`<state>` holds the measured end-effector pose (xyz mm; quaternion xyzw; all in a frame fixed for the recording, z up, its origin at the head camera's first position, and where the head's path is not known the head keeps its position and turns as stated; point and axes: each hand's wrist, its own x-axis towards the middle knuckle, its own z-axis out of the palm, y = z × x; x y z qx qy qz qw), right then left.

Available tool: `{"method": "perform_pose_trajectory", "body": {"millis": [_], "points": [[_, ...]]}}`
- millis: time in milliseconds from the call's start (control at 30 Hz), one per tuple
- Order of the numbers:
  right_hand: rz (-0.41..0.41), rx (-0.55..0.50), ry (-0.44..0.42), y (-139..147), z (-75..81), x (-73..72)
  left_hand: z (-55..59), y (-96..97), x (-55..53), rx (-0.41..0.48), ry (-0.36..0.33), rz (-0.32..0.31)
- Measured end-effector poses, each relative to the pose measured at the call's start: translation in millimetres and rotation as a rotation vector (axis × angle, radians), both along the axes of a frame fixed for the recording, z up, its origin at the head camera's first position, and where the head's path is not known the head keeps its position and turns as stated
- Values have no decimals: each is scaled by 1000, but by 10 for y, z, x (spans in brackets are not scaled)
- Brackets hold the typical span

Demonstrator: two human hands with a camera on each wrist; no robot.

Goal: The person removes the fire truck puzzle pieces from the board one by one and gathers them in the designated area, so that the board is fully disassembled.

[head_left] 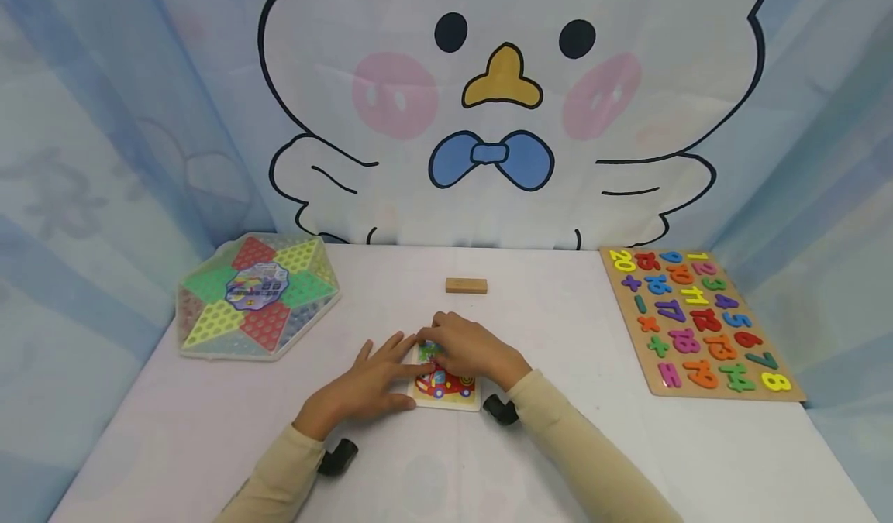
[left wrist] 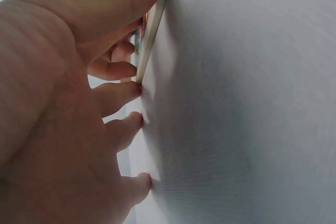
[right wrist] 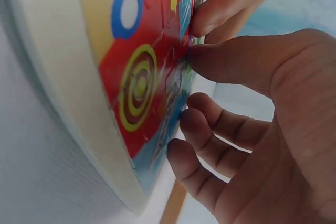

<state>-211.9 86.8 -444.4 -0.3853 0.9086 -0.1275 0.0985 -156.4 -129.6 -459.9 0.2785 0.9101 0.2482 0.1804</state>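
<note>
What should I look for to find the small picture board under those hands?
Start at the white table, between the hexagonal box on the left and the number board on the right. There, the left hand and right hand touch the small, pale-edged picture board. Unlike its neighbours, it shows a red car.

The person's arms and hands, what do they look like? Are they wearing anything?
The left sleeve and right sleeve are long, plain and beige. A small, black, rounded device shows beside each sleeve. The left hand and right hand are bare: no gloves or rings show.
</note>
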Motion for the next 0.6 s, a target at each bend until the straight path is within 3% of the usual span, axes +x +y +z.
{"method": "perform_pose_trajectory", "body": {"millis": [367, 600], "points": [[49, 120, 46, -31, 57, -55, 7, -16, 13, 31, -26, -21], [38, 150, -30, -22, 97, -100, -21, -74, -4, 42, -13, -77]]}}
